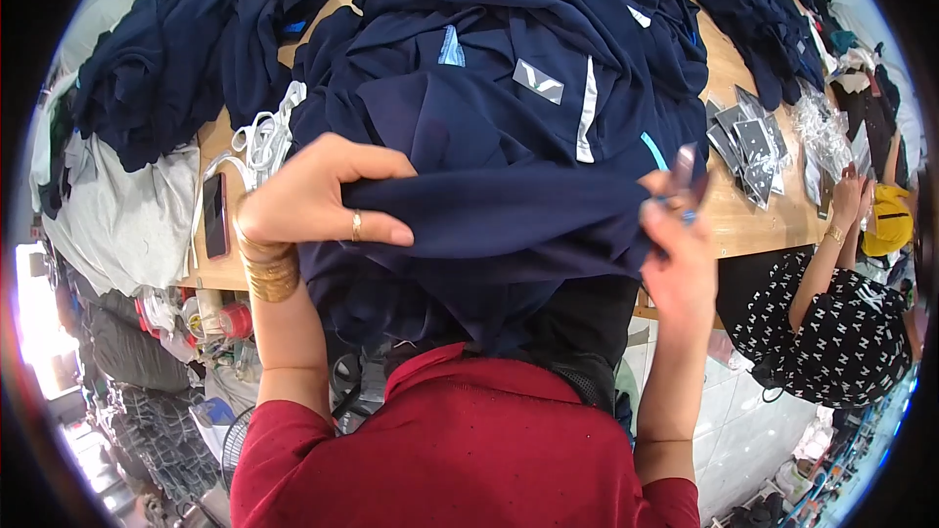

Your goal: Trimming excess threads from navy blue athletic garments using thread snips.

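A navy cloth garment (pixel 509 220) is stretched between my two hands above the near edge of the table. My left hand (pixel 308 191), with a ring and gold bangles, grips one end of the stretched part, thumb below and fingers above. At the other end, my right hand (pixel 680 259) has its fingers closed on the cloth. A small shiny tool with a blue part (pixel 685 176) sticks up from the right fingers; blur hides its kind. Beyond my hands lies a heap of navy garments (pixel 509 0). A grey card tag (pixel 538 81) and a white strip (pixel 587 112) rest on it.
White tape (pixel 262 142) and a phone (pixel 215 215) lie on the wooden table (pixel 743 225) at the left. More navy garments (pixel 186 49) are piled farther left. Small packets of dark tags (pixel 748 147) and clear bags sit at the right, near another person's hands (pixel 849 200).
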A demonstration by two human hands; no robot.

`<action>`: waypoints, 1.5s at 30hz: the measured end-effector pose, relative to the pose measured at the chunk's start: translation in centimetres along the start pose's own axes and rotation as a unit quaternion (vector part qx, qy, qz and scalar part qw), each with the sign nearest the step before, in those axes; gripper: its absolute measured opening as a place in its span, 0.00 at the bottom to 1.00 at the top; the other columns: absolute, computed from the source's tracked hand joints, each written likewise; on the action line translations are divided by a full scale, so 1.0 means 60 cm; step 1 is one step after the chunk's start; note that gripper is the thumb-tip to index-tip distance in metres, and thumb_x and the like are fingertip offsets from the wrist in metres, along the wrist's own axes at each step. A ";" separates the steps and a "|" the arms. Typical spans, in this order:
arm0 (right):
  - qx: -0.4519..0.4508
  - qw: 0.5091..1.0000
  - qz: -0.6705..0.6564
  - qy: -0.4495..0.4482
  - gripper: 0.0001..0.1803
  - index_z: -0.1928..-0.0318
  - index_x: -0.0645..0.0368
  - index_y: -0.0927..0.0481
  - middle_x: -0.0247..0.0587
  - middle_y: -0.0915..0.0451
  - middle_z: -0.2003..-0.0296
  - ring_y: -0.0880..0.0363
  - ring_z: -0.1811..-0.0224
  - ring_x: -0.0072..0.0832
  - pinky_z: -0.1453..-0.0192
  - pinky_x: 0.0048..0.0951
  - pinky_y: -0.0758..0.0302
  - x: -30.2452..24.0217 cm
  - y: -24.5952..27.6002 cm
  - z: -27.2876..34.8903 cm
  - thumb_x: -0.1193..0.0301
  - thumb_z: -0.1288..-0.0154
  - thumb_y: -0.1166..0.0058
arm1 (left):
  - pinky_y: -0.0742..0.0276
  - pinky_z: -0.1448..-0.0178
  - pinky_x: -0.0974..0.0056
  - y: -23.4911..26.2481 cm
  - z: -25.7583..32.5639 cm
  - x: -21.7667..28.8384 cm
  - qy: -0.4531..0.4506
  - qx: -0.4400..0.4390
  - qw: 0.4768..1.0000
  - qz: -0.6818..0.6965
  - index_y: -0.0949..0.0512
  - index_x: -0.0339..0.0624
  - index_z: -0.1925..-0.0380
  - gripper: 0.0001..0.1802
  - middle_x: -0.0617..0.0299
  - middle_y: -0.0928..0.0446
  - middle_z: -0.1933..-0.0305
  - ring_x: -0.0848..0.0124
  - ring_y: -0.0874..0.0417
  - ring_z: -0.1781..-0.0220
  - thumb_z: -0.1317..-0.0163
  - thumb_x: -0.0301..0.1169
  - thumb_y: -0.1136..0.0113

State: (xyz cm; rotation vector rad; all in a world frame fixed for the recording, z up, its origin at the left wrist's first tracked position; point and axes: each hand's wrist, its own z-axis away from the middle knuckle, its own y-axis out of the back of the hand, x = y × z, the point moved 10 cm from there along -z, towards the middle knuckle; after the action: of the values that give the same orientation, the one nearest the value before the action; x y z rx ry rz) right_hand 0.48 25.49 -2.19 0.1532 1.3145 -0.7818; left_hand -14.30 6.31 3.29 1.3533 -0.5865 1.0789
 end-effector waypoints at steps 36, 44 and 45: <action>-0.057 0.901 0.301 0.306 0.04 0.70 0.61 0.22 0.34 0.27 0.75 0.28 0.74 0.22 0.70 0.22 0.34 -0.011 -0.162 -0.039 0.79 0.48 0.41 | 0.28 0.44 0.63 -0.136 -0.021 -0.067 -0.015 0.147 0.819 0.554 0.38 0.35 0.43 0.22 0.47 0.28 0.46 0.64 0.25 0.44 0.35 0.31 0.49; -0.079 0.953 0.211 0.202 0.02 0.69 0.63 0.26 0.28 0.32 0.74 0.36 0.73 0.15 0.67 0.17 0.39 -0.014 -0.142 -0.029 0.80 0.43 0.46 | 0.28 0.68 0.72 -0.139 -0.023 -0.103 -0.029 0.281 0.667 0.689 0.31 0.44 0.57 0.09 0.62 0.24 0.69 0.79 0.25 0.74 0.35 0.33 0.48; -0.074 0.968 0.185 0.155 0.02 0.70 0.63 0.27 0.28 0.31 0.74 0.36 0.72 0.15 0.66 0.17 0.40 -0.008 -0.134 -0.026 0.80 0.42 0.48 | 0.28 0.68 0.72 -0.137 -0.023 -0.101 -0.029 0.283 0.667 0.689 0.31 0.44 0.57 0.09 0.62 0.24 0.69 0.79 0.25 0.74 0.35 0.33 0.48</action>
State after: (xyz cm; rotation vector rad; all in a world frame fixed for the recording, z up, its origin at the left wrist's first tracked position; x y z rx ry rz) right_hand -5.57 20.56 0.37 0.4015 1.5750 -0.3470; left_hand -10.10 6.98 -6.12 1.3397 -1.5299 2.6216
